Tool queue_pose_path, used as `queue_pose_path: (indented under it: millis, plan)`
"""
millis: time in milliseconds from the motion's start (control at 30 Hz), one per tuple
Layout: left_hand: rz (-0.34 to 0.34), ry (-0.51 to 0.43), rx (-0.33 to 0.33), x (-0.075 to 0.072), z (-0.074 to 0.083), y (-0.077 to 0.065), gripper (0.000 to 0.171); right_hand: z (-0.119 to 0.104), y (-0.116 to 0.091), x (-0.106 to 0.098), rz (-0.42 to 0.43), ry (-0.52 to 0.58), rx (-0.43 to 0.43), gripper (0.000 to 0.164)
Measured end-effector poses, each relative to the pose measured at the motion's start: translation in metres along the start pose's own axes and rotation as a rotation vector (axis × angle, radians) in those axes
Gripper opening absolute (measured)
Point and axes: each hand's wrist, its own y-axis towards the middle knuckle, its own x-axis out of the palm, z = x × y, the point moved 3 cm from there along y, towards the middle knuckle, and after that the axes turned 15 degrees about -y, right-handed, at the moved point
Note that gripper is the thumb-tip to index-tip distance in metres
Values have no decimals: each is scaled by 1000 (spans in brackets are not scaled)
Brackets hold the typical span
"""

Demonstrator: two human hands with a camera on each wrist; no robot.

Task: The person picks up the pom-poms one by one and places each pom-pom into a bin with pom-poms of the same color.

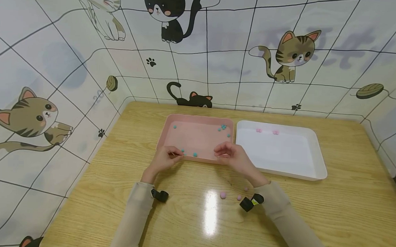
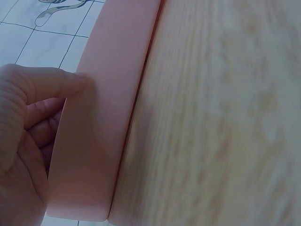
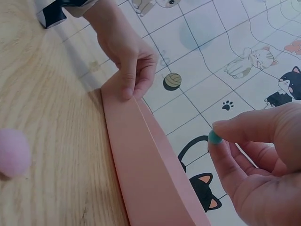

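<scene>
My left hand [image 1: 165, 159] grips the near wall of the pink tray [image 1: 203, 118] close to its left corner. In the left wrist view the thumb presses the wall's outer face while the fingers reach over behind it. Above the tray's front right part, my right hand [image 1: 231, 156] pinches a small teal ball [image 3: 215, 137] between thumb and fingertip. Inside the tray, one teal ball [image 1: 195, 154] lies by the near wall and another [image 1: 183, 150] sits right by the left fingertips. A small teal cluster [image 1: 223, 127] is at the back right, with loose teal balls around it.
A white tray [image 1: 282, 152] stands just right of the pink one, holding two small pink pieces [image 1: 275, 132] near its back wall. Pink balls [image 1: 223, 195] of different sizes lie on the wooden table [image 1: 181, 217] in front. A cat-printed sheet [image 1: 226, 66] rises behind.
</scene>
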Motion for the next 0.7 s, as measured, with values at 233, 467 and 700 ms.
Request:
queue_pose_path:
  millis: [233,467,700]
  plan:
    - [-4,-5,-20,0,-1,0,7,4,15,-1,8,51,15,21]
    - [-4,-26,-38,0,-1,0,7,5,29,0,34,94,89,21]
    - [-2,-16,-49,0,-1,-1,7,2,39,0,43,118,154,24]
